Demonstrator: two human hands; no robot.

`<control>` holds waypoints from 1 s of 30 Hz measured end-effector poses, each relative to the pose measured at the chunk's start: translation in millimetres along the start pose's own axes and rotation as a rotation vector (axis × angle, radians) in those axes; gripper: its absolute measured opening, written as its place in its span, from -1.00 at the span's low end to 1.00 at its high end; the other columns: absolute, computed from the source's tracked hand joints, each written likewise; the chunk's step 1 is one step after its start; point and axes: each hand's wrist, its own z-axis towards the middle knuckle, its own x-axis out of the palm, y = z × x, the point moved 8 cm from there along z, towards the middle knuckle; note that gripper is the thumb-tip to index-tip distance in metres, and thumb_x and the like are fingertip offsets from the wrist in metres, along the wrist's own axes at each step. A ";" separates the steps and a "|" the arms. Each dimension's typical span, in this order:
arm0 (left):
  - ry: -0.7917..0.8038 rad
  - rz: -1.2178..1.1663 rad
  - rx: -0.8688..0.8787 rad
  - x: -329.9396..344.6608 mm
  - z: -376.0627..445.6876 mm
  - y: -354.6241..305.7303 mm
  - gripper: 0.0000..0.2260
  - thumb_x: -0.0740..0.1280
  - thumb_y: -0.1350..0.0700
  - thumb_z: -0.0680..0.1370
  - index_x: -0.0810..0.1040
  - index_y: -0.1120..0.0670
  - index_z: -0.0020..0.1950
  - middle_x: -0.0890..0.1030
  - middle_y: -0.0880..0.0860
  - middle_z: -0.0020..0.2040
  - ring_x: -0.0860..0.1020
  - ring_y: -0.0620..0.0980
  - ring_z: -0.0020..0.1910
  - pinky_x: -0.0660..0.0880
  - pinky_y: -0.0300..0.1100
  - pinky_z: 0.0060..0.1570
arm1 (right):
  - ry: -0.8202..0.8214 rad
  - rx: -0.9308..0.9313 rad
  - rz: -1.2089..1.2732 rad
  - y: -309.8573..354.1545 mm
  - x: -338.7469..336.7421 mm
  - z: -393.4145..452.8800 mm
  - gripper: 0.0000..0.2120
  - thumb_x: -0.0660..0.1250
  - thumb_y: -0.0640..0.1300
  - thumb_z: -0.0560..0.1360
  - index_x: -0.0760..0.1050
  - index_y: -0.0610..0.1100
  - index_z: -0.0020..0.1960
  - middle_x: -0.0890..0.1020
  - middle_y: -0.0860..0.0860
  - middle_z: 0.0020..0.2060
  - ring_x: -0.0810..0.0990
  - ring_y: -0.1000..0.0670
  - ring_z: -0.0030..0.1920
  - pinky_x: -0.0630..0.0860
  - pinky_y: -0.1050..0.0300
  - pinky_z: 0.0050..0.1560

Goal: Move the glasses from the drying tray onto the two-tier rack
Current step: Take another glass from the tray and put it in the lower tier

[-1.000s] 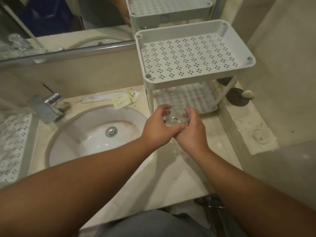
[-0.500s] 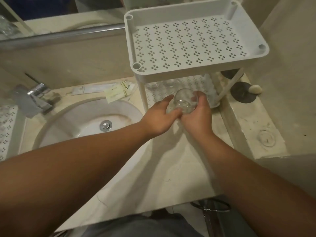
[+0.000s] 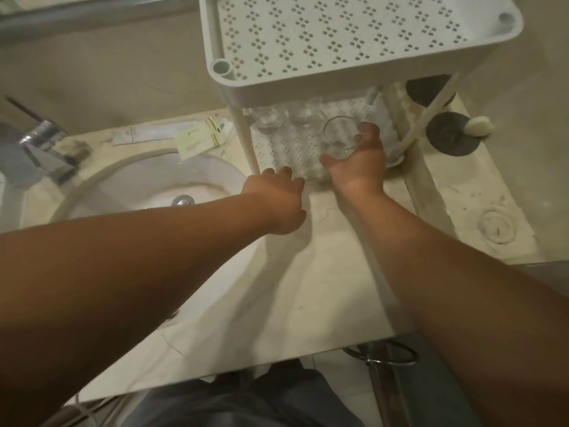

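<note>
The white two-tier rack (image 3: 308,87) stands on the counter right of the sink; its perforated top tier holds nothing. My right hand (image 3: 358,166) grips a clear glass (image 3: 338,135), tilted, over the front of the lower tier (image 3: 277,149). Two more clear glasses (image 3: 268,118) (image 3: 304,114) stand at the back of that lower tier, partly hidden by the top tier. My left hand (image 3: 277,195) holds nothing, fingers loosely curled, at the lower tier's front edge beside the rack's front-left leg (image 3: 244,134). The drying tray is out of view.
A round white sink (image 3: 147,186) with a chrome tap (image 3: 40,149) lies to the left. Paper sachets (image 3: 197,138) lie behind the sink by the rack. Two dark round discs (image 3: 449,135) and a small white soap (image 3: 478,126) sit right of the rack. The counter's front edge is near my body.
Both hands held the glass before; now only my right hand has it, carried forward under the top tier. My left hand has let go and dropped back to the tier's front edge.
</note>
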 end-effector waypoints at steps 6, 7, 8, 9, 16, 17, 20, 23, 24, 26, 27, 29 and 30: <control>0.009 0.022 0.028 -5.4 3.6 -4.1 -0.58 0.17 -0.15 0.58 0.42 0.03 0.35 0.39 0.05 0.10 0.41 0.11 0.10 0.31 -0.02 -0.16 | -0.034 -0.013 -0.081 -4.3 1.1 4.3 -0.21 0.58 -0.03 0.31 0.26 -0.10 0.40 0.44 -0.10 0.30 0.51 -0.08 0.22 0.46 0.21 0.15; 0.010 0.018 0.028 -6.5 3.9 -4.1 -0.59 0.17 -0.14 0.58 0.43 0.02 0.35 0.37 0.03 0.06 0.40 0.10 0.06 0.30 -0.02 -0.18 | -0.037 -0.021 -0.100 -3.3 1.1 4.6 -0.22 0.57 -0.03 0.31 0.26 -0.10 0.39 0.45 -0.11 0.30 0.52 -0.09 0.22 0.48 0.19 0.15; 0.014 0.015 0.027 -7.0 4.2 -4.0 -0.60 0.16 -0.13 0.58 0.44 0.02 0.35 0.35 0.02 0.03 0.38 0.09 0.02 0.30 -0.02 -0.19 | -0.036 -0.025 -0.115 -3.0 1.6 4.7 -0.23 0.57 -0.02 0.31 0.26 -0.11 0.39 0.45 -0.11 0.29 0.52 -0.10 0.21 0.49 0.16 0.15; 0.021 0.013 0.027 -7.0 4.6 -3.6 -0.60 0.16 -0.13 0.59 0.44 0.01 0.35 0.35 0.01 0.03 0.37 0.08 0.01 0.31 -0.02 -0.19 | -0.035 -0.024 -0.127 -3.3 2.1 4.9 -0.24 0.56 -0.01 0.32 0.26 -0.11 0.38 0.45 -0.12 0.29 0.52 -0.10 0.20 0.49 0.16 0.13; 0.063 -0.050 0.032 -7.7 8.1 3.0 -0.59 0.15 -0.12 0.61 0.40 -0.04 0.43 0.44 0.00 0.22 0.46 0.10 0.19 0.42 -0.04 -0.04 | -0.035 0.025 -0.116 -4.7 6.2 7.4 -0.26 0.55 -0.06 0.33 0.25 -0.13 0.37 0.42 -0.12 0.31 0.51 -0.12 0.23 0.44 0.24 0.05; 0.068 -0.062 0.034 -7.6 8.7 3.7 -0.59 0.15 -0.12 0.61 0.40 -0.05 0.44 0.44 -0.01 0.22 0.46 0.09 0.20 0.43 -0.04 -0.02 | -0.035 0.026 -0.109 -4.4 6.8 8.2 -0.26 0.55 -0.07 0.33 0.25 -0.13 0.37 0.42 -0.11 0.31 0.51 -0.12 0.23 0.47 0.20 0.09; 0.069 -0.105 0.023 -8.8 10.5 6.7 -0.61 0.14 -0.08 0.62 0.40 -0.07 0.43 0.44 -0.02 0.21 0.46 0.09 0.20 0.46 -0.03 0.04 | -0.036 0.027 -0.123 -2.6 8.0 11.6 -0.26 0.56 -0.08 0.33 0.25 -0.11 0.37 0.39 -0.11 0.30 0.50 -0.12 0.23 0.51 0.11 0.15; 0.063 -0.128 0.005 -8.0 10.0 6.5 -0.63 0.12 -0.02 0.63 0.41 -0.08 0.44 0.43 -0.01 0.21 0.44 0.10 0.20 0.42 -0.05 0.01 | -0.044 0.028 -0.141 1.2 7.8 16.9 -0.26 0.57 -0.07 0.34 0.24 -0.08 0.38 0.37 -0.13 0.30 0.48 -0.13 0.23 0.49 0.14 0.15; 0.061 -0.123 0.006 -7.3 9.8 5.1 -0.63 0.12 -0.01 0.64 0.40 -0.08 0.45 0.43 -0.01 0.21 0.44 0.10 0.20 0.40 -0.06 -0.01 | -0.041 0.037 -0.146 1.7 7.9 19.6 -0.26 0.56 -0.06 0.34 0.24 -0.06 0.38 0.35 -0.14 0.29 0.48 -0.13 0.22 0.48 0.15 0.14; 0.063 -0.120 0.009 -5.9 10.0 4.1 -0.62 0.13 -0.02 0.64 0.38 -0.08 0.46 0.42 0.00 0.22 0.43 0.10 0.21 0.39 -0.06 -0.02 | -0.017 0.067 -0.148 0.9 10.7 23.8 -0.27 0.54 -0.02 0.35 0.21 -0.02 0.38 0.32 -0.15 0.26 0.47 -0.09 0.13 0.45 0.20 0.02; 0.060 -0.122 0.010 -5.9 10.4 4.8 -0.62 0.13 -0.04 0.64 0.38 -0.08 0.46 0.43 -0.01 0.24 0.43 0.10 0.22 0.41 -0.05 0.00 | -0.004 0.094 -0.141 -0.1 12.7 25.6 -0.27 0.53 -0.01 0.36 0.20 0.00 0.38 0.31 -0.15 0.25 0.45 -0.08 0.09 0.44 0.20 -0.01; 0.052 -0.133 0.006 -7.6 11.7 7.3 -0.61 0.12 -0.07 0.64 0.39 -0.09 0.46 0.44 -0.01 0.25 0.44 0.10 0.25 0.44 -0.03 0.07 | 0.012 0.145 -0.130 -2.2 16.4 28.5 -0.27 0.51 0.02 0.38 0.18 -0.01 0.40 0.31 -0.18 0.27 0.43 -0.12 0.15 0.48 0.13 0.06; 0.049 -0.140 0.004 -8.2 12.5 7.8 -0.61 0.13 -0.08 0.63 0.39 -0.09 0.46 0.44 -0.02 0.25 0.44 0.09 0.25 0.45 -0.02 0.08 | 0.008 0.155 -0.122 -2.3 17.2 29.9 -0.27 0.50 0.02 0.39 0.18 -0.03 0.41 0.33 -0.19 0.28 0.43 -0.15 0.21 0.49 0.09 0.12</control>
